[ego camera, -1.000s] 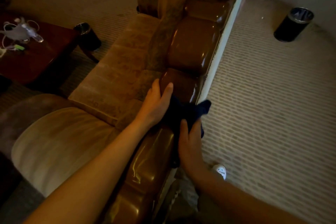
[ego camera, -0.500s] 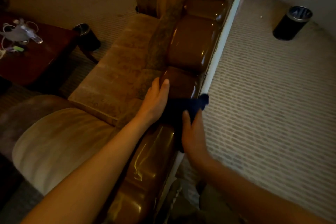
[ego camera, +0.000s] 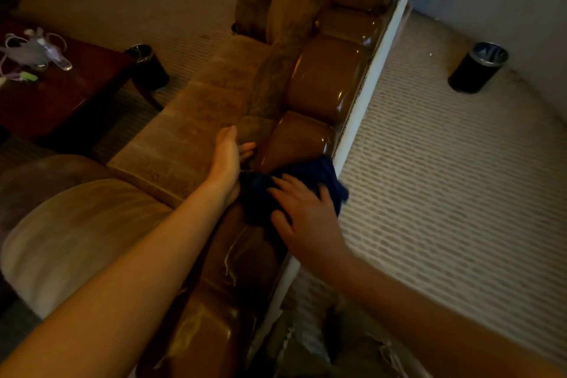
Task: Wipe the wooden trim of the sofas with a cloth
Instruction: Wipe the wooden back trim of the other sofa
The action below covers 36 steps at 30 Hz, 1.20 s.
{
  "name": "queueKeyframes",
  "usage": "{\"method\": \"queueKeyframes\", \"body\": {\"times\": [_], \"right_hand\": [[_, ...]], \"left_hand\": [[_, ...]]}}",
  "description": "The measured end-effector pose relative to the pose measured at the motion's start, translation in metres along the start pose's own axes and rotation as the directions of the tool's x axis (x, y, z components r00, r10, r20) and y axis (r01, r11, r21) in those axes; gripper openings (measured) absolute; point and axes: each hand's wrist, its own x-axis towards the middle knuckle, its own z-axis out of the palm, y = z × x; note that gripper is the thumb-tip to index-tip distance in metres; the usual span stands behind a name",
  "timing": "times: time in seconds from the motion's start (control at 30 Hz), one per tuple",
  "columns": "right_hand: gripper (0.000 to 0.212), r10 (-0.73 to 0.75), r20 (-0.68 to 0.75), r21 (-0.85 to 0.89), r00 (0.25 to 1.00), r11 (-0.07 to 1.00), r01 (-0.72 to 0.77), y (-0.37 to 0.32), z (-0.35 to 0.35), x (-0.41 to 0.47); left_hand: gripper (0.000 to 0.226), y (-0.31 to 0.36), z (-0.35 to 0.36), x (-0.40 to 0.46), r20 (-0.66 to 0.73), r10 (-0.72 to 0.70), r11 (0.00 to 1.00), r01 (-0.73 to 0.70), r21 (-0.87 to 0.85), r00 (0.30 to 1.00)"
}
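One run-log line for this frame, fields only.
step: wiping trim | right hand: flat on dark blue cloth, pressing it on glossy wooden trim | left hand: braced against sofa back | trim ahead: unwiped

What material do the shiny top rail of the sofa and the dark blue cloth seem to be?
Top rail: probably lacquered wood, brown and glossy, with bright reflections on its rounded lobes. Cloth: soft woven or knitted fabric, matte, bunched in folds under the right hand.

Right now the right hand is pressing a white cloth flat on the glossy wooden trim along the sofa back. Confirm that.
Not quite: the cloth is dark blue, not white, as the head view shows. The rest holds: the right hand presses it flat on the glossy wooden trim along the sofa back.
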Motion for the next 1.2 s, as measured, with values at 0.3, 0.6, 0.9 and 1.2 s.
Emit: {"method": "queueKeyframes", "body": {"times": [0.3,0.6,0.9,1.2], "right_hand": [[0.028,-0.235,0.304,-0.527,0.923,0.766,0.368,-0.002,-0.034,0.136],[0.036,-0.330,0.655,-0.208,0.679,0.785,0.583,-0.021,-0.020,0.130],[0.042,-0.358,0.735,0.229,0.576,0.931,0.286,-0.075,0.019,0.073],[0.049,-0.185,0.708,-0.068,0.682,0.943,0.326,-0.038,-0.007,0.103]], "left_hand": [[0.030,0.011,-0.045,-0.071,-0.183,0.076,0.977,-0.036,0.211,0.980],[0.027,-0.025,-0.083,-0.147,-0.358,0.159,0.799,0.094,0.594,0.920],[0.024,-0.077,-0.087,-0.171,-0.653,0.415,0.853,-0.022,0.521,0.634],[0.022,-0.089,-0.092,-0.170,-0.633,0.471,0.864,-0.177,0.471,0.615]]}}
